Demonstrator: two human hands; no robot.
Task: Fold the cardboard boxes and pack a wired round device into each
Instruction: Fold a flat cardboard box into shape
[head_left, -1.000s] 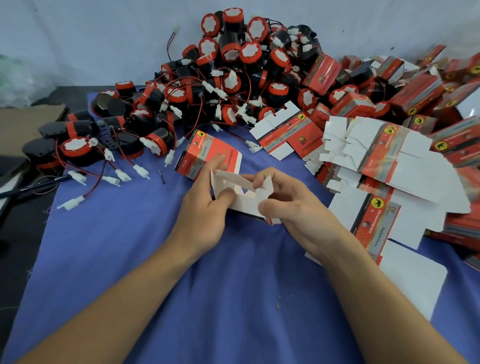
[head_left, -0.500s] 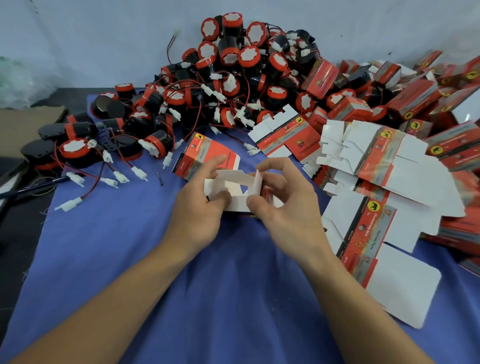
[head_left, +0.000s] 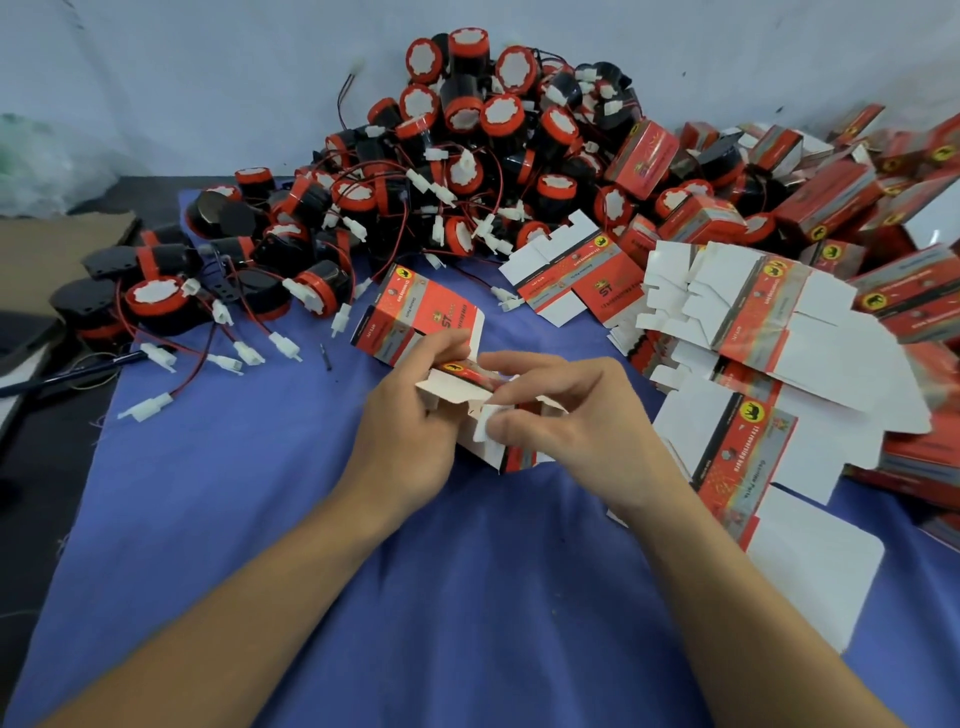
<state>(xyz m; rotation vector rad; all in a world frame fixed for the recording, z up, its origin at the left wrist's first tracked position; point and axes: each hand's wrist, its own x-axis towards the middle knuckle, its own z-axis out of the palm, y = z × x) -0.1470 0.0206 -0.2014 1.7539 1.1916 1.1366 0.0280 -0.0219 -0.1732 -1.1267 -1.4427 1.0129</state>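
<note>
Both hands hold a red-and-white cardboard box (head_left: 511, 457) over the blue cloth (head_left: 415, 597). My left hand (head_left: 410, 426) grips its left side from behind. My right hand (head_left: 566, 421) pinches a white end flap between thumb and fingers. The box is part-formed, with its white inside showing. A big heap of black-and-red round wired devices (head_left: 467, 156) with white plugs lies behind. Just behind my left hand stands a folded red box (head_left: 415, 317). Flat unfolded box blanks (head_left: 753, 332) fan out to the right.
Folded red boxes (head_left: 841, 187) pile up at the far right against the wall. Loose wires with white connectors (head_left: 150, 405) trail over the cloth's left part. Brown cardboard (head_left: 52, 244) and a dark table edge lie at the far left.
The box has turned in my hands so a red face shows on top. My right hand has shifted from the top flap to an end flap. The view moved slightly closer.
</note>
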